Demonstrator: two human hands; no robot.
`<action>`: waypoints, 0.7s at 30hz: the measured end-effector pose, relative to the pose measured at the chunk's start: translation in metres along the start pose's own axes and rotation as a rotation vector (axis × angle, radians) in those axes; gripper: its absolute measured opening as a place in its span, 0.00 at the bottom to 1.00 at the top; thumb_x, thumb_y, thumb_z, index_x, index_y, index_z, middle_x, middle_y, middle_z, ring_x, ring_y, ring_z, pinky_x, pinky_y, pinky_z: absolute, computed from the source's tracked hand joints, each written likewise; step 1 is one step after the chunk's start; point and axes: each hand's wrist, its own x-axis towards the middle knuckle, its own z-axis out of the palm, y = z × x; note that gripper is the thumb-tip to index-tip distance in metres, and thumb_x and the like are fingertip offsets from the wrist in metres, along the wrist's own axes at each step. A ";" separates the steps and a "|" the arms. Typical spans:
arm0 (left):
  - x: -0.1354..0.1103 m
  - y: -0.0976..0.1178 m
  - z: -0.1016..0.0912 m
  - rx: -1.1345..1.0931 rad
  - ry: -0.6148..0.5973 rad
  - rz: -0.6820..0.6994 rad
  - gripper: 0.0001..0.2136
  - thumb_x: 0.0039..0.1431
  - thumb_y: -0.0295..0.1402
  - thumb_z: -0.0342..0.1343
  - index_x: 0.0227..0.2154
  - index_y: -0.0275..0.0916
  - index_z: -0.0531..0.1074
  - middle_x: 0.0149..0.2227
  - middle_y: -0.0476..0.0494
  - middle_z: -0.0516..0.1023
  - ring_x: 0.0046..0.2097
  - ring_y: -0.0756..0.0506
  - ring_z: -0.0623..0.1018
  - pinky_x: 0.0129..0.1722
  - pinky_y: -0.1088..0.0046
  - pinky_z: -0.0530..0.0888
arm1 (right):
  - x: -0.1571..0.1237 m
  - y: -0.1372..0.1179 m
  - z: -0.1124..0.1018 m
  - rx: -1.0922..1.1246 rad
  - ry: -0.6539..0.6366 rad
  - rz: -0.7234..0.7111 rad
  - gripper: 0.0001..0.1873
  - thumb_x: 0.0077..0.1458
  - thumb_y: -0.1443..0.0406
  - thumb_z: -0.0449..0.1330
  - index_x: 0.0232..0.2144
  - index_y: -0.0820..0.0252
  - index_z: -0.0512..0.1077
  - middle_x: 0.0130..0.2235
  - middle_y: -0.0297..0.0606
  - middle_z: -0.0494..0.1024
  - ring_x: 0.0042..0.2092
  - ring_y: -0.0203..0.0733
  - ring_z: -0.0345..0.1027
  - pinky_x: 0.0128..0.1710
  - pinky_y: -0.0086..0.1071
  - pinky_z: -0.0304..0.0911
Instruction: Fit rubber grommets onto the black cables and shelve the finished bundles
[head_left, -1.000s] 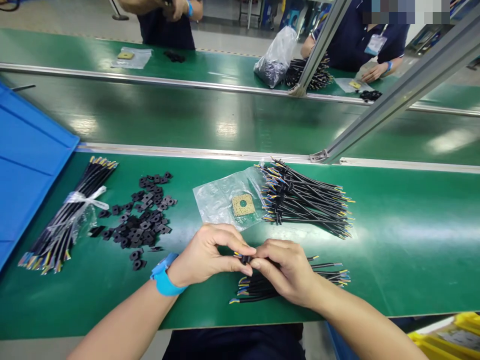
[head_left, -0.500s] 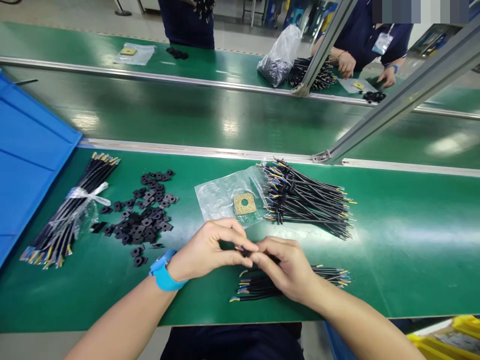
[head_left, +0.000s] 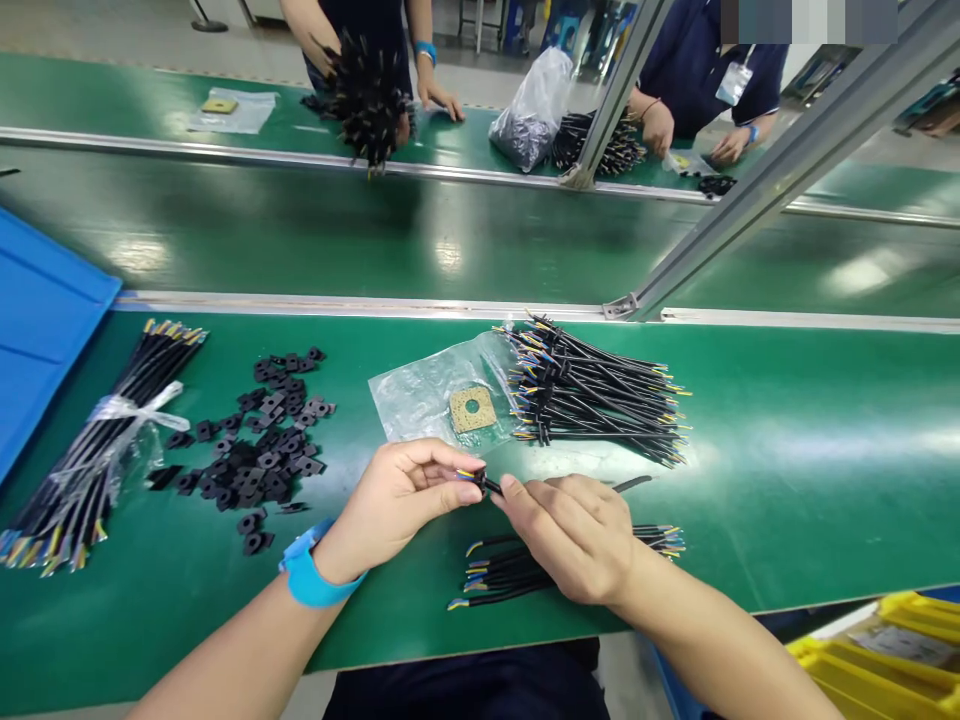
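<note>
Cable (head_left: 493, 487), thin and black-sheathed, bridges the narrow gap between the two hands, just below the centre of the frame. Watching from my end through the head camera, I read its long axis as nearly crosswise with a slight tilt: the bared coloured wires point up and left at the left hand (head_left: 401, 505), while the sheath slopes down and right into the right hand (head_left: 577, 535). The left is nearer to the wire end. Its thumb and forefinger pinch a small black block (head_left: 482, 480) there, and the right has its thumb and fingers closed on the sheath just beside it. The fingertips hide too much for me to tell whether the block fully encircles the sheath or only presses against it.

Below and partly behind the right hand, I see loose cables (head_left: 499, 575) lying crosswise on the green bench (head_left: 795, 480). Above the hands, a clear plastic bag (head_left: 409, 390) carries a yellow sponge (head_left: 459, 415) with a round hole, and a larger cable stack (head_left: 607, 395) lies at its right edge. Left of the hands I have a scatter of black blocks (head_left: 255, 480), then a taped cable bundle (head_left: 124, 400) slanting toward the lower left of the frame.
</note>
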 end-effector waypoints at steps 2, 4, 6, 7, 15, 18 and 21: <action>0.000 0.000 -0.001 0.062 -0.004 0.097 0.08 0.48 0.31 0.75 0.32 0.43 0.86 0.32 0.45 0.86 0.32 0.51 0.84 0.33 0.84 0.79 | 0.002 -0.002 0.001 0.125 -0.009 0.138 0.04 0.66 0.70 0.61 0.41 0.65 0.76 0.28 0.36 0.80 0.27 0.34 0.70 0.29 0.30 0.66; 0.001 0.000 -0.001 0.147 -0.028 0.207 0.08 0.48 0.28 0.74 0.33 0.45 0.87 0.32 0.46 0.86 0.32 0.51 0.84 0.33 0.84 0.79 | 0.004 -0.003 0.001 0.286 -0.045 0.269 0.08 0.69 0.67 0.58 0.38 0.62 0.76 0.27 0.34 0.79 0.26 0.33 0.70 0.30 0.28 0.66; 0.002 0.000 -0.002 0.237 -0.069 0.294 0.10 0.50 0.26 0.73 0.35 0.47 0.87 0.32 0.47 0.86 0.32 0.51 0.84 0.33 0.84 0.79 | 0.006 -0.003 0.001 0.439 -0.089 0.353 0.13 0.71 0.64 0.56 0.35 0.61 0.76 0.26 0.33 0.78 0.25 0.32 0.68 0.28 0.27 0.65; 0.002 0.000 -0.002 0.278 -0.094 0.327 0.11 0.50 0.25 0.73 0.36 0.47 0.87 0.32 0.47 0.86 0.33 0.51 0.83 0.34 0.84 0.79 | 0.007 -0.002 0.001 0.513 -0.112 0.386 0.14 0.72 0.63 0.55 0.35 0.61 0.76 0.25 0.32 0.77 0.25 0.31 0.67 0.28 0.26 0.64; 0.007 -0.003 -0.004 0.391 -0.122 0.409 0.09 0.54 0.30 0.72 0.39 0.47 0.86 0.32 0.47 0.85 0.33 0.52 0.82 0.35 0.83 0.78 | 0.007 0.006 0.001 0.802 -0.267 0.586 0.12 0.69 0.60 0.59 0.36 0.60 0.78 0.31 0.34 0.81 0.29 0.31 0.71 0.30 0.24 0.66; 0.006 -0.003 -0.005 0.380 -0.063 0.424 0.09 0.54 0.31 0.72 0.39 0.48 0.86 0.33 0.48 0.84 0.34 0.52 0.82 0.35 0.83 0.78 | 0.005 0.008 0.001 0.731 -0.204 0.550 0.08 0.67 0.61 0.62 0.41 0.60 0.78 0.34 0.36 0.83 0.29 0.32 0.72 0.33 0.26 0.69; 0.005 -0.003 -0.006 0.413 -0.078 0.474 0.10 0.55 0.29 0.71 0.40 0.48 0.86 0.33 0.48 0.85 0.35 0.52 0.82 0.36 0.83 0.78 | 0.004 0.007 0.000 0.729 -0.170 0.514 0.08 0.68 0.64 0.60 0.40 0.61 0.79 0.31 0.35 0.82 0.29 0.32 0.72 0.33 0.25 0.68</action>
